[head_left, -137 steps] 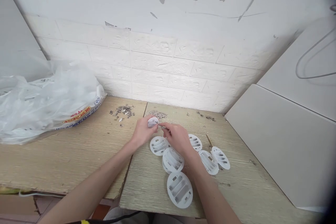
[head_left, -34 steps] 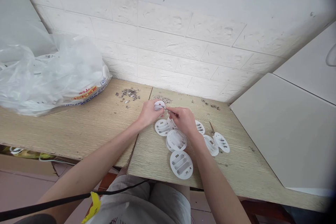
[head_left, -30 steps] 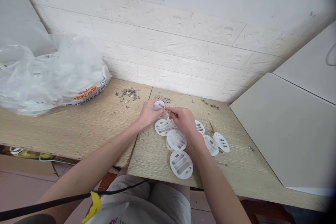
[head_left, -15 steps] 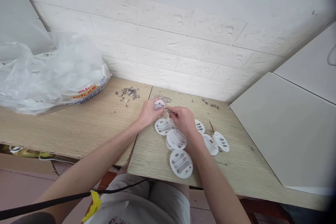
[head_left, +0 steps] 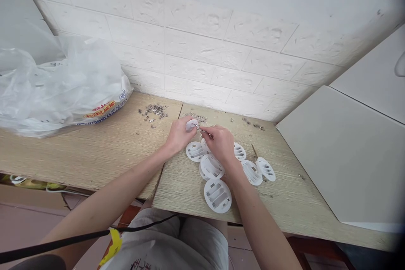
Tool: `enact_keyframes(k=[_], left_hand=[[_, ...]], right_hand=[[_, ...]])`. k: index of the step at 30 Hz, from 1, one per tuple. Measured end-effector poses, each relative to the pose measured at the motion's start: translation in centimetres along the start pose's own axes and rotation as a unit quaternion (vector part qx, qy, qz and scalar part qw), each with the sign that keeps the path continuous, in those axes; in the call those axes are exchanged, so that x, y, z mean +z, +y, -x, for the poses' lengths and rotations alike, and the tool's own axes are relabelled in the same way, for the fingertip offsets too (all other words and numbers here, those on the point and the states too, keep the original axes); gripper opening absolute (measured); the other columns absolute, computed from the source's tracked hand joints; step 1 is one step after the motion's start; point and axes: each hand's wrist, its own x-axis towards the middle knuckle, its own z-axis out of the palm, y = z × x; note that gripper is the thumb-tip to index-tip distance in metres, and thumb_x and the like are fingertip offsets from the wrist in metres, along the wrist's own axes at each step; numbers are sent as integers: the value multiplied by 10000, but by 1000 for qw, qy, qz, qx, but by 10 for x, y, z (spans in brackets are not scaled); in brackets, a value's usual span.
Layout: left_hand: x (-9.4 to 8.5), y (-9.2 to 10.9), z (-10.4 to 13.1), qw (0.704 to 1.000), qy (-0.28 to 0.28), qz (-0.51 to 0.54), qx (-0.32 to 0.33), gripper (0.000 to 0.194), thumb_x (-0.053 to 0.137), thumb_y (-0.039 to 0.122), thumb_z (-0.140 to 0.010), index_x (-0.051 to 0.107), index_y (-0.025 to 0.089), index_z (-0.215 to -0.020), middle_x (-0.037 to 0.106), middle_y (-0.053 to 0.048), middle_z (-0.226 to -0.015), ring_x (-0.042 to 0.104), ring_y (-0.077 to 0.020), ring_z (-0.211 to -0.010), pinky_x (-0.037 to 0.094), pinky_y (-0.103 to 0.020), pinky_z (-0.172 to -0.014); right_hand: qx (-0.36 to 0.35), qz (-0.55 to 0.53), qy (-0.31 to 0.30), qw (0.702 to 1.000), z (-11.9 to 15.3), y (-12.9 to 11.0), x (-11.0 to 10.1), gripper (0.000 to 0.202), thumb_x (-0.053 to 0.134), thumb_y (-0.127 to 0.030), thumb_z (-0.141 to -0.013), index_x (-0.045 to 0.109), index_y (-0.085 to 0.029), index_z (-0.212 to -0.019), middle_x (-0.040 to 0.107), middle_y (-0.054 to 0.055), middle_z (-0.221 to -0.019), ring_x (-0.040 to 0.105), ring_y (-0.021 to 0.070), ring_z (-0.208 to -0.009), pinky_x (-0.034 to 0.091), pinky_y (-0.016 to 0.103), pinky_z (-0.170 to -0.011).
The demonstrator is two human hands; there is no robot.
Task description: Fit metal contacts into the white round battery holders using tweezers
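Observation:
In my left hand (head_left: 180, 136) a white round plastic battery case (head_left: 191, 125) is held tilted up above the table, fingers closed round its edge. My right hand (head_left: 220, 141) pinches slim metal tweezers (head_left: 203, 130), whose tip reaches the face of that case. Whether the tip carries a small metal part is too small to tell. Below my hands lie several more white battery cases (head_left: 217, 196) with slots and metal contacts, some overlapping. My right wrist partly covers the ones in the middle.
Small metal contact pieces are heaped at the back left (head_left: 155, 112), with another pile (head_left: 196, 117) behind my left hand and a few pieces (head_left: 253, 124) further right. A thin brown stick (head_left: 255, 151) lies beside the right cases. A large plastic bag (head_left: 95, 84) stands left; a white panel (head_left: 341, 156) leans right.
The held case has turned slightly in my left hand, showing its face at a different angle. The tweezers' tip has shifted a little on it. The cases on the table lie as before.

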Motion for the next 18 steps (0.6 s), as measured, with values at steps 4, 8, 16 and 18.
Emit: enact_keyframes(k=[4, 8, 16, 18], left_hand=[[0, 1, 0, 1000, 1, -3, 10, 155, 526, 157, -727, 646, 167, -825, 655, -6, -683, 611, -152, -664, 470, -278, -690], [1, -2, 0, 1000, 8, 16, -7, 172, 528, 177, -726, 643, 164, -854, 668, -16, -742, 620, -148, -664, 480, -257, -641], [1, -2, 0, 1000, 0, 27, -11, 170, 529, 210, -737, 641, 156, -853, 670, -33, -788, 631, -155, -672, 485, -247, -603], [1, -1, 0, 1000, 1, 27, -14, 173, 530, 209, -735, 641, 155, -857, 671, -32, -792, 632, -154, -676, 484, -243, -604]], right_hand=[[8, -9, 2, 1000, 0, -1, 1, 244, 516, -265, -865, 718, -285, -1001, 720, 14, -814, 606, 163, -754, 358, 248, -584], [23, -15, -1, 1000, -1, -1, 0, 244, 521, -268, -861, 718, -281, -1004, 720, 19, -811, 618, 162, -743, 374, 254, -608], [25, -30, -3, 999, -1, 0, 0, 248, 528, -253, -848, 719, -269, -1005, 723, 22, -811, 623, 165, -735, 375, 252, -604], [26, -30, -1, 999, -1, 0, 0, 247, 534, -247, -843, 719, -269, -1005, 724, 21, -814, 624, 165, -732, 376, 253, -607]])
